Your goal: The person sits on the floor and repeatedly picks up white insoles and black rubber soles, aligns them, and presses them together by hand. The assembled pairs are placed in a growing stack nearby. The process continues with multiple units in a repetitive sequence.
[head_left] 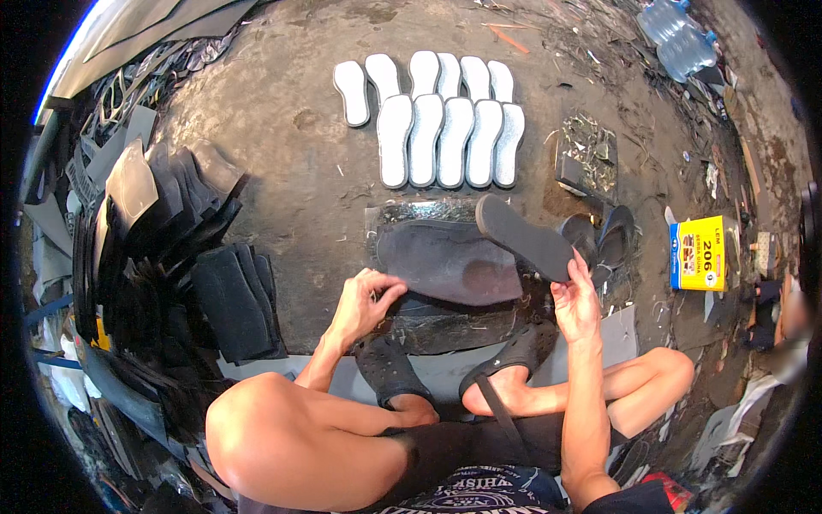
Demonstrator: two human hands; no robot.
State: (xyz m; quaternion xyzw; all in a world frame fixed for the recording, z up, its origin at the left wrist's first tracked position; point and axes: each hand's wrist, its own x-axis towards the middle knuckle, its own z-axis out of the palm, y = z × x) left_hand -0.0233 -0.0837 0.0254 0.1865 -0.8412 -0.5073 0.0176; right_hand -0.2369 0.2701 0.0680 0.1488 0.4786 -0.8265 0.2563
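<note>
My right hand grips one end of a dark shoe sole, holding it tilted above the work surface, thumb and fingers at its lower right end. Beneath lies a dark, sole-shaped sheet with a worn patch near its right end. The curled fingers of my left hand pinch this sheet at its lower left edge. Under the sheet is a dark slab, mostly covered. Beyond it, several white-topped soles stand in two rows on the ground.
Stacked dark sole pieces and upright cut sheets crowd the left. To the right are a yellow and blue box, black sandals and a littered block. A clear plastic bottle lies at the far right.
</note>
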